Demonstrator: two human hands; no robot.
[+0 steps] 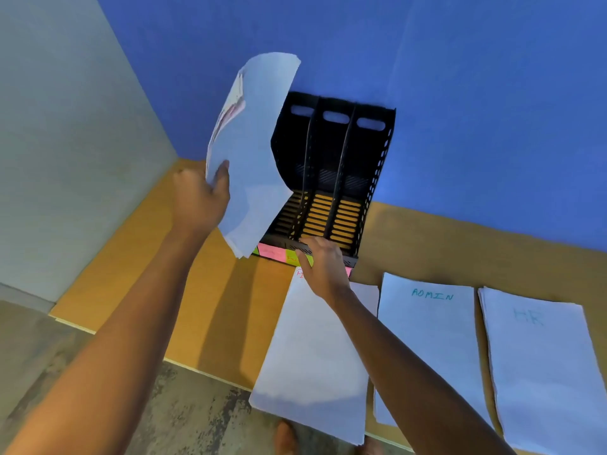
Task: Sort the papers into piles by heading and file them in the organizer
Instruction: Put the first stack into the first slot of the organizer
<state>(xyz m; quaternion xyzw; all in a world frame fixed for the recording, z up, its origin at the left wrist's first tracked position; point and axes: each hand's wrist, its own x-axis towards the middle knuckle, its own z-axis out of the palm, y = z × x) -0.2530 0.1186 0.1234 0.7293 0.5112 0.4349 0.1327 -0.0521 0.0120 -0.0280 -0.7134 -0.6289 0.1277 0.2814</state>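
The bundle of white paper sheets (253, 152) is up in the air, pinched at its lower left edge by the left hand (200, 198), thumb on the near face and fingers behind. The sheets bow over at the top and fan a little, with some red writing just visible between the leaves on the left side; the lower corner hangs in front of the leftmost slot of the black plastic three-slot file organizer (331, 178). That organizer stands on the orange-brown wooden desk (210, 290) against the blue wall (460, 93), its slotted floor showing the wood through it, and the two slots in full view hold no paper. Pink and green sticky labels (279, 252) run along its front base; their writing is too faint to read.

The right hand (323, 264) rests on the organizer's front lip, fingers curled over the edge and gripping it.

Three flat piles lie near the desk's front edge: a white pile with a red heading (312, 356), partly hidden by the right wrist; beside it a white pile headed ADMIN (430, 339); and furthest right a white pile headed HR (542, 362)
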